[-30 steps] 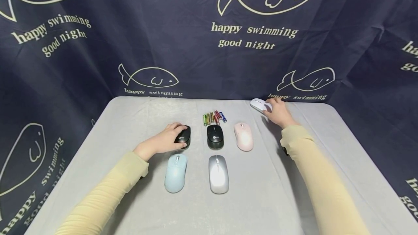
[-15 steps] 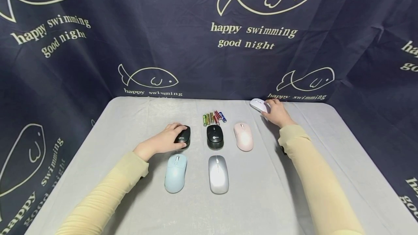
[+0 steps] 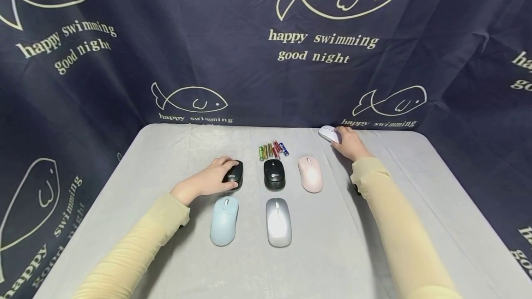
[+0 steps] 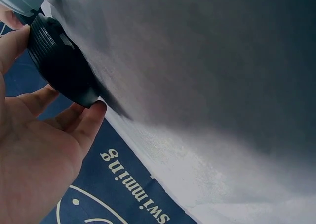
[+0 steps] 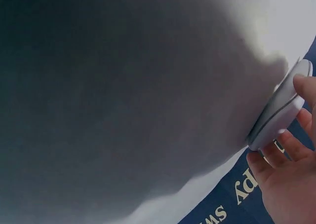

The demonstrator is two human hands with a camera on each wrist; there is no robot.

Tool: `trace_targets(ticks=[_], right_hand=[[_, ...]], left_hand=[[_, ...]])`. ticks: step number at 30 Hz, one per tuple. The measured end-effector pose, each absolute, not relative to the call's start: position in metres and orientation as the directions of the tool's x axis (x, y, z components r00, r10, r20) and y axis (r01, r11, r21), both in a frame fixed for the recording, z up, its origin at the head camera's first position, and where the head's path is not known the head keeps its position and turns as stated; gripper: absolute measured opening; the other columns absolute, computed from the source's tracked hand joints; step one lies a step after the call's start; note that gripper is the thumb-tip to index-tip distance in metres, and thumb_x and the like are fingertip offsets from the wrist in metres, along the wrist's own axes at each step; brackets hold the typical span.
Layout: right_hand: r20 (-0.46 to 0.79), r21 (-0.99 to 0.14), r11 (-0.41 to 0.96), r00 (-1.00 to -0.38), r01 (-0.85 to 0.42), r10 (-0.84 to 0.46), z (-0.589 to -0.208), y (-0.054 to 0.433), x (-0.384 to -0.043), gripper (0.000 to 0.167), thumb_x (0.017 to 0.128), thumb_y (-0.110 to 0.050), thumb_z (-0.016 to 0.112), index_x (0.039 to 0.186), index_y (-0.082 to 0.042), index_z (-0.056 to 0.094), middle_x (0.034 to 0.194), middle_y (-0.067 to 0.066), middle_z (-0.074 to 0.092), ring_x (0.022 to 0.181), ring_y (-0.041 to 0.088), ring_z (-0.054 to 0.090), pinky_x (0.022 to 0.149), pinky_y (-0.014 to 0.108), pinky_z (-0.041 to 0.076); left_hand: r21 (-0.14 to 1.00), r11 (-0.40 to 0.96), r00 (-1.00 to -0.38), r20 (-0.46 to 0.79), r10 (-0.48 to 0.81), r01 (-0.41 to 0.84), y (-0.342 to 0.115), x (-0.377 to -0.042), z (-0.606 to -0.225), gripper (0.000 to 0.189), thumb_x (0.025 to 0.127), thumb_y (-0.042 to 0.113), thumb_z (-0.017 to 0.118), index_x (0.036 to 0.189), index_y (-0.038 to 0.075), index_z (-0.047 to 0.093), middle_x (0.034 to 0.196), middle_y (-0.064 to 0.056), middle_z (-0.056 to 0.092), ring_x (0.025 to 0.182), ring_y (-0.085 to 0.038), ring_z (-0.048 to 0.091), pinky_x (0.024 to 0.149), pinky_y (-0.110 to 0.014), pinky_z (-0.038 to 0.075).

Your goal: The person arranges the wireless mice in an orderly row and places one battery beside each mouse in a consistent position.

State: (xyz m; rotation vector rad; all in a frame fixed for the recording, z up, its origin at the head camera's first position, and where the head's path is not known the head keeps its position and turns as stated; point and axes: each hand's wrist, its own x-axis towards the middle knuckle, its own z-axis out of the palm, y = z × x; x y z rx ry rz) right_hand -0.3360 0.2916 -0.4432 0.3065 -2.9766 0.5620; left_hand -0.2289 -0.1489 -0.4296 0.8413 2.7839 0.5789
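My left hand (image 3: 209, 176) grips a black computer mouse (image 3: 235, 175) from its left side, thumb at the near end and fingers over the far end. In the left wrist view the thumb and fingertips pinch the rim of that black mouse (image 4: 61, 61). Near the table's back edge, my right hand (image 3: 350, 143) holds a white mouse (image 3: 327, 133) by its right side. The right wrist view shows the thumb on one side of this white mouse (image 5: 279, 105) and fingertips along the other. Both mice lie at the grey tabletop.
A second black mouse (image 3: 274, 174) and a pink mouse (image 3: 310, 174) lie mid-table. Closer to me are a light blue mouse (image 3: 224, 221) and a silver mouse (image 3: 278, 223). Several small coloured batteries (image 3: 272, 150) sit behind them. A dark blue fish-print curtain (image 3: 266, 86) rises behind the table.
My right hand has shifted slightly left, covering a bit more of the white mouse, and its forearm has swung left. The left hand stays on the black mouse.
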Motion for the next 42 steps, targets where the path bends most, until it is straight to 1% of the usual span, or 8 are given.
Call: trace_targets(ticks=[6,11,21,28,37,42], right_hand=[[0.119,-0.353,0.918,-0.982,-0.182,-0.149,-0.4461,0.2905,-0.3354,0.051,0.088,-0.014,0.061,0.131,0.006,0.041,0.129,0.033,0.042,0.118,0.051,0.041,0.102,0.056,0.032],[0.113,-0.360,0.915,-0.982,-0.180,-0.149,-0.4452,0.2906,-0.3349,0.051,0.089,-0.015,0.061,0.131,0.005,0.040,0.129,0.034,0.042,0.118,0.051,0.041,0.102,0.057,0.032],[0.131,-0.345,0.916,-0.977,-0.202,-0.166,-0.4463,0.2923,-0.3373,0.049,0.088,-0.013,0.061,0.129,0.006,0.042,0.127,0.034,0.043,0.117,0.052,0.042,0.101,0.057,0.032],[0.109,-0.341,0.921,-0.981,-0.187,-0.159,-0.4435,0.2902,-0.3381,0.048,0.089,-0.013,0.062,0.128,0.006,0.042,0.125,0.034,0.044,0.116,0.051,0.043,0.100,0.057,0.034],[0.135,-0.352,0.916,-0.978,-0.195,-0.156,-0.4438,0.2893,-0.3362,0.049,0.087,-0.012,0.063,0.127,0.007,0.043,0.122,0.034,0.045,0.114,0.051,0.045,0.098,0.057,0.035],[0.129,-0.351,0.917,-0.980,-0.189,-0.153,-0.4432,0.2886,-0.3350,0.049,0.087,-0.013,0.064,0.127,0.006,0.043,0.121,0.034,0.046,0.113,0.050,0.045,0.098,0.056,0.035]], left_hand=[[0.399,0.764,-0.821,-0.048,0.569,0.507,-0.1484,-0.2285,-0.4299,0.064,0.088,0.034,0.062,0.141,0.004,0.040,0.140,-0.020,0.039,0.126,-0.034,0.038,0.102,-0.048,0.037],[0.391,0.770,-0.823,-0.053,0.566,0.504,-0.1472,-0.2276,-0.4271,0.065,0.088,0.034,0.063,0.140,0.003,0.041,0.139,-0.021,0.040,0.126,-0.034,0.039,0.103,-0.048,0.037],[0.382,0.774,-0.822,-0.058,0.566,0.506,-0.1471,-0.2285,-0.4273,0.065,0.089,0.035,0.063,0.141,0.003,0.040,0.139,-0.020,0.041,0.126,-0.034,0.039,0.103,-0.047,0.037],[0.384,0.771,-0.820,-0.060,0.570,0.508,-0.1472,-0.2285,-0.4277,0.064,0.089,0.034,0.062,0.140,0.003,0.040,0.139,-0.020,0.041,0.125,-0.033,0.040,0.102,-0.047,0.038],[0.384,0.776,-0.823,-0.068,0.564,0.501,-0.1464,-0.2278,-0.4262,0.064,0.090,0.034,0.062,0.141,0.003,0.040,0.140,-0.021,0.040,0.127,-0.034,0.038,0.103,-0.047,0.037],[0.381,0.779,-0.825,-0.068,0.561,0.498,-0.1466,-0.2276,-0.4264,0.064,0.089,0.034,0.062,0.141,0.003,0.039,0.140,-0.021,0.040,0.128,-0.034,0.039,0.103,-0.047,0.037]])
